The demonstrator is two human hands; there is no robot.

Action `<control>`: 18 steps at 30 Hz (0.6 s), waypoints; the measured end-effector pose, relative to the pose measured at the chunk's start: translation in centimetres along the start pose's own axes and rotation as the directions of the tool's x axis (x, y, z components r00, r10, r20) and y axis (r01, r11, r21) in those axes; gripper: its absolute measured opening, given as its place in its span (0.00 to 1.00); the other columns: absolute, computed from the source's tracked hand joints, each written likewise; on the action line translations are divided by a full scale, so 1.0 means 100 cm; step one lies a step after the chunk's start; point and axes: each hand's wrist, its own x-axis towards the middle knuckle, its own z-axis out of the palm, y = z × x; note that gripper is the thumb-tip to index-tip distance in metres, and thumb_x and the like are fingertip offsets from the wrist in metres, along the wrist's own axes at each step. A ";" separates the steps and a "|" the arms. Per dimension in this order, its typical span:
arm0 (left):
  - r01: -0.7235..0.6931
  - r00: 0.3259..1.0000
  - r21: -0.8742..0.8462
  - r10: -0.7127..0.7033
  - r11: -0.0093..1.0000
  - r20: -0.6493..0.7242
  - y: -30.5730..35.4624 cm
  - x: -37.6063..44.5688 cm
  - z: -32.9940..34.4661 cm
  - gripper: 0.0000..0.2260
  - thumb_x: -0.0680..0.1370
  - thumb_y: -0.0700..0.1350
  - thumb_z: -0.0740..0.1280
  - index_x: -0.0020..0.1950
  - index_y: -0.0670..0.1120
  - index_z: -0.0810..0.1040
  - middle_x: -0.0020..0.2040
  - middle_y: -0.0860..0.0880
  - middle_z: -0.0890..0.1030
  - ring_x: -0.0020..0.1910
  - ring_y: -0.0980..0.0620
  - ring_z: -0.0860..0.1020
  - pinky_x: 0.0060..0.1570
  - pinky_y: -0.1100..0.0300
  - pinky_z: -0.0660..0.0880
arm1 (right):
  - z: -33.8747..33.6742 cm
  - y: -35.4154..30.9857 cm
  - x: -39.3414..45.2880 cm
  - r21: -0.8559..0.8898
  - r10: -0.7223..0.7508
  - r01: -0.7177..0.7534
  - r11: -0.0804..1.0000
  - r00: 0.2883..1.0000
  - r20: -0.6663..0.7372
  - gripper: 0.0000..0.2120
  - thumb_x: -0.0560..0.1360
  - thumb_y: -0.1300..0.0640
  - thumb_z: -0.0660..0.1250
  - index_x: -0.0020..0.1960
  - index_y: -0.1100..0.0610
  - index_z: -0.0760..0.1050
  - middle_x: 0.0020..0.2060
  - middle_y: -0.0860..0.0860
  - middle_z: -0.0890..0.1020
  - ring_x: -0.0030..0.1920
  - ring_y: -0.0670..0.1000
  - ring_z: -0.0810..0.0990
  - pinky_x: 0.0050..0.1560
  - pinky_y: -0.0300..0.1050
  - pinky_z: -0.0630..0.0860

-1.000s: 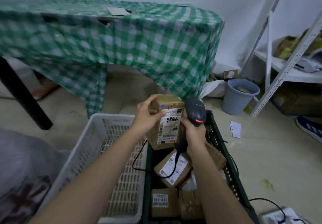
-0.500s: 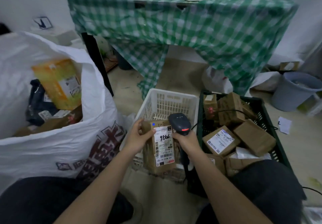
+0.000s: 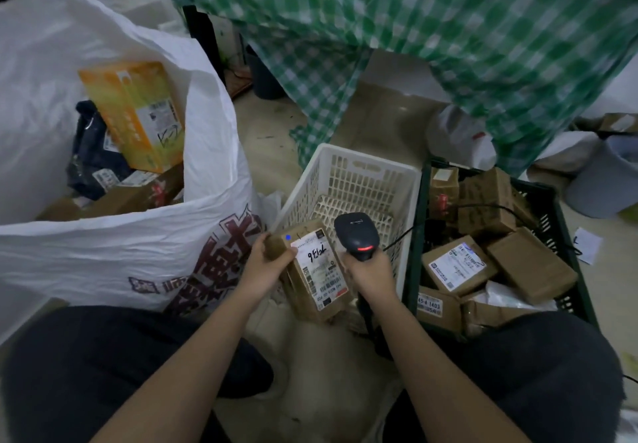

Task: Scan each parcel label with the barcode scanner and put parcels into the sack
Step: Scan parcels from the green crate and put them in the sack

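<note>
Left hand [image 3: 267,259] grips the upper left corner of a brown parcel [image 3: 316,271], fingers curled round its edge, thumb on the top face; the parcel is held tilted above the floor, just in front of the white basket [image 3: 348,185]; its white label [image 3: 317,270] faces up, with handwritten digits and a barcode visible; a small blue dot sits on the cardboard beside the label's corner. Right hand [image 3: 369,271] is wrapped round the handle of the black barcode scanner [image 3: 357,235]; the scanner head stands just right of the parcel, a red light showing on its back; its cable [image 3: 490,208] runs across the parcels in the green crate [image 3: 559,215]. The crate, right of the basket, holds several brown labelled parcels. The white sack [image 3: 114,242] stands open on the left, near the held parcel; inside lie an orange box [image 3: 136,114], a dark packet [image 3: 91,152] and brown cartons. A green checked cloth [image 3: 448,39] hangs over the table behind; a grey bin [image 3: 607,180] stands at far right.
</note>
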 end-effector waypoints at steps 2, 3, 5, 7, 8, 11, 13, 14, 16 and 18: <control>0.006 0.999 -0.071 -0.009 0.997 -0.043 0.003 0.006 0.001 0.32 0.76 0.47 0.71 0.75 0.50 0.58 0.67 0.46 0.72 0.59 0.47 0.76 0.59 0.46 0.76 | -0.015 -0.001 0.000 -0.007 -0.006 0.006 1.000 0.999 -0.043 0.14 0.73 0.63 0.70 0.34 0.58 0.67 0.26 0.54 0.70 0.29 0.52 0.67 0.34 0.43 0.62; 0.009 0.999 -0.113 -0.014 0.994 -0.052 0.005 0.007 0.002 0.32 0.76 0.47 0.70 0.74 0.50 0.57 0.65 0.47 0.71 0.59 0.46 0.76 0.57 0.47 0.77 | -0.023 0.000 0.000 0.001 -0.009 0.009 1.000 0.998 -0.067 0.14 0.73 0.63 0.70 0.34 0.57 0.67 0.26 0.54 0.69 0.29 0.51 0.66 0.33 0.44 0.61; 0.013 0.998 -0.184 -0.025 0.983 -0.064 0.007 0.009 0.005 0.30 0.77 0.47 0.69 0.73 0.51 0.56 0.62 0.48 0.71 0.59 0.46 0.77 0.52 0.52 0.79 | -0.035 0.001 -0.002 0.053 -0.011 0.016 0.998 0.995 -0.098 0.13 0.73 0.62 0.72 0.36 0.55 0.70 0.29 0.53 0.73 0.30 0.49 0.69 0.35 0.44 0.65; 0.053 0.996 -0.244 -0.070 0.968 -0.061 0.005 0.010 0.010 0.27 0.77 0.48 0.69 0.70 0.50 0.58 0.61 0.49 0.70 0.56 0.48 0.78 0.50 0.54 0.79 | -0.038 0.000 -0.005 0.167 0.016 0.000 0.986 0.996 -0.091 0.10 0.71 0.59 0.75 0.42 0.51 0.75 0.36 0.49 0.79 0.37 0.47 0.76 0.40 0.44 0.71; 0.077 0.995 -0.263 -0.093 0.962 -0.048 0.003 0.009 0.013 0.26 0.76 0.49 0.70 0.67 0.50 0.59 0.61 0.49 0.71 0.54 0.49 0.79 0.50 0.54 0.80 | -0.036 0.001 -0.006 0.220 0.031 -0.012 0.975 0.996 -0.080 0.10 0.70 0.59 0.77 0.46 0.52 0.77 0.39 0.49 0.81 0.40 0.47 0.78 0.43 0.44 0.74; 0.130 0.989 -0.199 -0.141 0.971 -0.044 -0.012 0.002 0.014 0.26 0.75 0.52 0.71 0.64 0.47 0.60 0.57 0.48 0.73 0.52 0.49 0.80 0.47 0.53 0.80 | -0.026 0.003 -0.004 0.258 0.067 -0.035 0.966 0.991 -0.114 0.20 0.66 0.62 0.79 0.54 0.55 0.75 0.42 0.48 0.81 0.45 0.48 0.79 0.49 0.45 0.75; 0.157 0.985 -0.090 -0.162 0.984 -0.058 -0.022 -0.001 0.009 0.25 0.73 0.50 0.72 0.62 0.44 0.63 0.54 0.48 0.75 0.49 0.52 0.78 0.51 0.51 0.77 | -0.021 0.007 0.000 0.214 0.085 -0.053 0.976 0.986 -0.145 0.20 0.65 0.65 0.79 0.52 0.55 0.74 0.41 0.48 0.80 0.45 0.50 0.78 0.49 0.46 0.75; 0.166 0.984 -0.025 -0.167 0.986 -0.058 -0.028 -0.001 0.004 0.24 0.74 0.48 0.72 0.62 0.44 0.64 0.55 0.47 0.75 0.48 0.53 0.77 0.51 0.52 0.75 | -0.020 0.009 0.002 0.189 0.090 -0.062 0.980 0.986 -0.144 0.19 0.65 0.66 0.79 0.50 0.54 0.74 0.40 0.48 0.80 0.45 0.52 0.78 0.49 0.48 0.75; 0.180 0.984 0.117 -0.179 0.977 -0.017 -0.039 0.001 -0.007 0.26 0.75 0.47 0.71 0.66 0.46 0.61 0.60 0.48 0.73 0.50 0.54 0.75 0.51 0.55 0.73 | -0.016 0.016 0.005 0.137 0.107 -0.090 0.986 0.987 -0.121 0.17 0.64 0.68 0.79 0.47 0.56 0.76 0.39 0.51 0.80 0.45 0.54 0.79 0.49 0.49 0.76; 0.162 0.981 0.226 -0.182 0.961 0.072 -0.048 0.003 -0.016 0.36 0.73 0.52 0.72 0.73 0.49 0.55 0.64 0.51 0.70 0.55 0.54 0.74 0.59 0.54 0.71 | -0.012 0.023 0.004 0.085 0.118 -0.110 0.990 0.988 -0.097 0.15 0.65 0.70 0.77 0.44 0.56 0.76 0.37 0.52 0.80 0.43 0.55 0.80 0.48 0.50 0.78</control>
